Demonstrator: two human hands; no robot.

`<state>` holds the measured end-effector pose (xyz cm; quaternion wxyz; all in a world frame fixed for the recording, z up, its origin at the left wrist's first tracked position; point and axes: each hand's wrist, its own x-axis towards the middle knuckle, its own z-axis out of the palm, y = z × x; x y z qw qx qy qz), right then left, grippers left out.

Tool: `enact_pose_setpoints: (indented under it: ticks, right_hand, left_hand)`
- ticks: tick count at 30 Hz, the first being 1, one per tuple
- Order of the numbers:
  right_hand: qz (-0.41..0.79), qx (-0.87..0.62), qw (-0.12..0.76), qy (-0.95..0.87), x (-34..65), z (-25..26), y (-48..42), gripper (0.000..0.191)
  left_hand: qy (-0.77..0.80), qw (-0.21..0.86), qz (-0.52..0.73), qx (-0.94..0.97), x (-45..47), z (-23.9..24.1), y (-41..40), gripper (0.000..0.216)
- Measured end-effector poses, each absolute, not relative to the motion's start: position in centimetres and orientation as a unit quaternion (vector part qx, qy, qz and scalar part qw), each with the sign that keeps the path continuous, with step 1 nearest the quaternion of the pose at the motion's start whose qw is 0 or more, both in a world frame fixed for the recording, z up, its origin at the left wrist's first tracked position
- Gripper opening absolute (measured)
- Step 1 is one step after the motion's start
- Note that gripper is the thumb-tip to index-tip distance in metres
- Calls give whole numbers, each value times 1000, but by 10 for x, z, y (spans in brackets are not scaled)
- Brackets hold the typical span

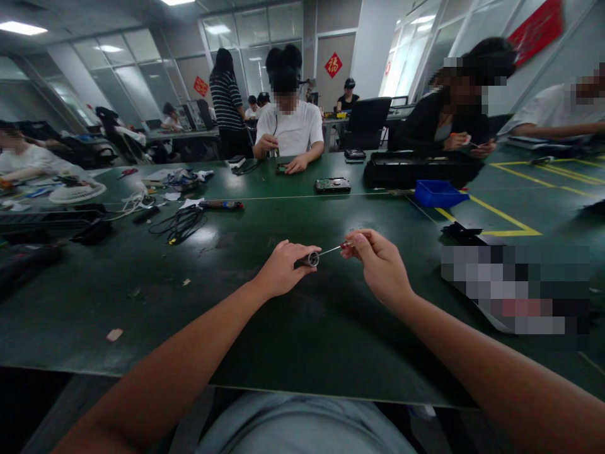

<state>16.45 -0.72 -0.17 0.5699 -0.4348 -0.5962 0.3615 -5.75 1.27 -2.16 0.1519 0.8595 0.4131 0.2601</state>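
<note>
Between the thumb and fingers of my left hand [285, 268] is a small dark cylindrical part [312, 259], its round, silvery open end turned to the right. My right hand [380, 261] is closed round the reddish handle of a screwdriver [334, 250]. The thin metal shaft points left, and its tip reaches the open end of the cylindrical part. Whether the tip touches a screw inside is too small to make out. Both hands are just above the green tabletop [302, 340].
A corded tool [222, 205] with coiled black cable lies ahead on the left. Beyond my hands are a circuit-board device [333, 185] and a blue bin [439, 193]. A long object, partly blurred out [501, 284], lies at right. A co-worker [289, 129] sits opposite.
</note>
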Motion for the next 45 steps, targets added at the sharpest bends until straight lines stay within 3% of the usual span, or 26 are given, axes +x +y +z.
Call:
enact_pose_setpoints:
  ticks: [5, 8, 18, 28, 45]
  right_hand:
    - [556, -424, 568, -433, 167, -14, 10, 25]
    - [594, -428, 546, -407, 165, -16, 11, 25]
    - [477, -435, 611, -458, 162, -14, 5, 23]
    - [317, -453, 580, -598, 164, -8, -5, 19]
    - [218, -476, 497, -692, 167, 4, -15, 20]
  left_hand:
    - [398, 158, 250, 868, -56, -19, 12, 41]
    - [407, 158, 250, 864, -56, -19, 14, 40]
    - [422, 161, 274, 849, -59, -21, 16, 40]
    - [426, 157, 266, 850, -57, -21, 15, 41]
    - [433, 158, 263, 848, -57, -22, 14, 42]
